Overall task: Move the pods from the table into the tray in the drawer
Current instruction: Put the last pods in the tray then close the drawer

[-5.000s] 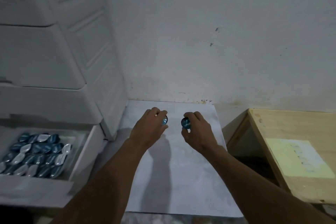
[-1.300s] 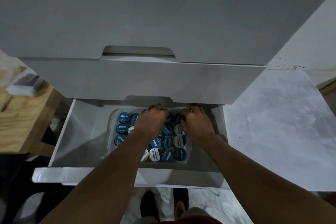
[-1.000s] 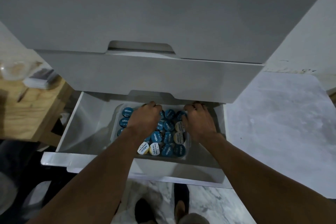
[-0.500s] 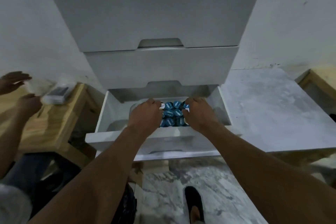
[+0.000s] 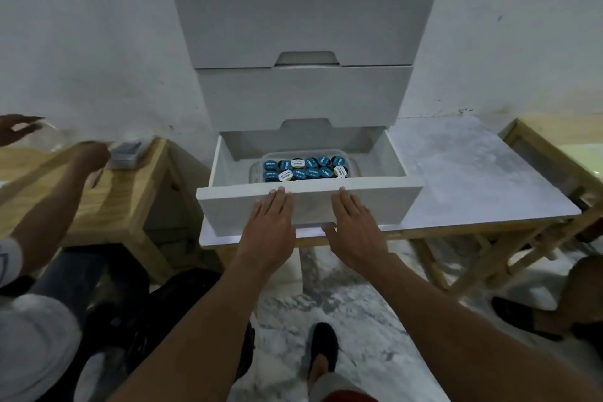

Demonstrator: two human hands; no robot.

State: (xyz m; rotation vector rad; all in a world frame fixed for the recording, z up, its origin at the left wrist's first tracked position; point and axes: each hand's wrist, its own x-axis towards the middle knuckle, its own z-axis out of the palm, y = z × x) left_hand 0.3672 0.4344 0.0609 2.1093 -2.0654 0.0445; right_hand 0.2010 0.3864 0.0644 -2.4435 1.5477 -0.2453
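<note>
head view: bottom drawer [image 5: 375, 202] of a white chest of drawers [image 5: 303, 19] pulled out, upper drawers closed above it. inside, a clear plastic tray [image 5: 354, 167] near the middle of the drawer, its near part hidden behind the front panel. pods [image 5: 306, 168] packed in the tray lid-up and side by side, mostly blue lids with white lettering, a few white or pale yellow ones among them. left hand [image 5: 270, 232] spread flat against the outside of the drawer front, fingers straight and close together, fingertips right at the panel's top edge, grasping nothing. right hand [image 5: 354, 232] laid the same way just beside it, a strip of bare panel between the two, fingers straight, thumb out to the left by the panel's lower edge, likewise empty. white marbled table [image 5: 473, 173] running from beneath the drawer out to the right. past it, at the right edge, a pale wooden frame [image 5: 548, 153]. left of the chest, a low wooden table [image 5: 124, 199] with a small flat packet [image 5: 125, 153] on top; over it, blurred, another person's hand [image 5: 91, 152], forearm reaching in from the left, white sleeve lower down. below, marbled floor [image 5: 375, 320] and a dark shoe [image 5: 323, 346] between the forearms.
</note>
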